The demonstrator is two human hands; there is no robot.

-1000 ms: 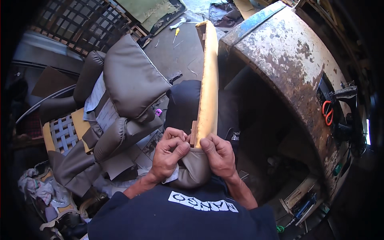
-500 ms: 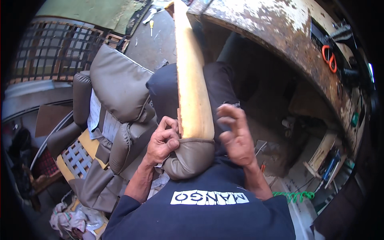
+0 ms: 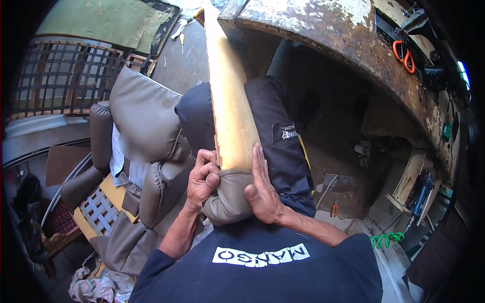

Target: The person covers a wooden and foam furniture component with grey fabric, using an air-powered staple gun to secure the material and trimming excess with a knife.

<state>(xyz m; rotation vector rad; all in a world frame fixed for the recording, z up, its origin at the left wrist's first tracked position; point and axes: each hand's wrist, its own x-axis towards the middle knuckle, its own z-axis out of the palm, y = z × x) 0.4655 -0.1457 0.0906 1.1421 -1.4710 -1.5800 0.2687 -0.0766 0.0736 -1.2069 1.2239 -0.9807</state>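
A long armrest-shaped piece of yellow foam [image 3: 231,106] with a wooden edge along its left side lies lengthwise between my legs. A grey-brown leatherette cover [image 3: 230,202] is bunched over its near end, close to my belly. My left hand [image 3: 203,183] pinches the cover's edge at the left side, next to the wood, thumb over bent fingers. On the other side, my right hand [image 3: 265,194] lies flat against the cover and foam, its fingers stretched out and pointing away from me.
Left of me stand grey-brown upholstered chair parts [image 3: 144,116] and a webbed seat frame [image 3: 98,202]. A worn workbench [image 3: 343,50] curves along the right, bearing orange-handled scissors [image 3: 404,56]. Pliers [image 3: 335,207] and a yellow screwdriver [image 3: 182,44] lie on the floor; a green coiled hose [image 3: 388,239] hangs at right.
My right hand has come down from the air beside the foam and now rests flat on its right side. The left hand keeps its pinch on the cover. The view has shifted slightly.
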